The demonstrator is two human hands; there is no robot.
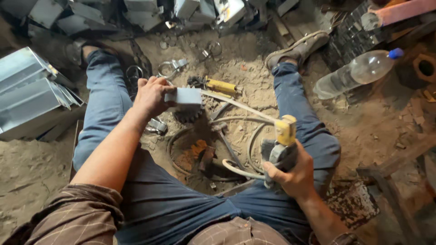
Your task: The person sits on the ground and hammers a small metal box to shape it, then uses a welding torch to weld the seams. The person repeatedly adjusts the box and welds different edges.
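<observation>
- Left hand (152,96) closes around a smooth grey metal block (184,96), above the toothed gear (187,115).
- Right hand (290,174) grips a yellow-capped tool handle (282,147) trailing pale cable (236,103), right of the gear.
- Sandy floor (32,168) below; clear plastic bottle (354,72) far right.

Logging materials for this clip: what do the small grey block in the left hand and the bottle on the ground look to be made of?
Grey block: likely sheet metal, dull matte grey, crisp folded edges. Bottle: clear plastic, see-through, dusty, with blue cap.
</observation>
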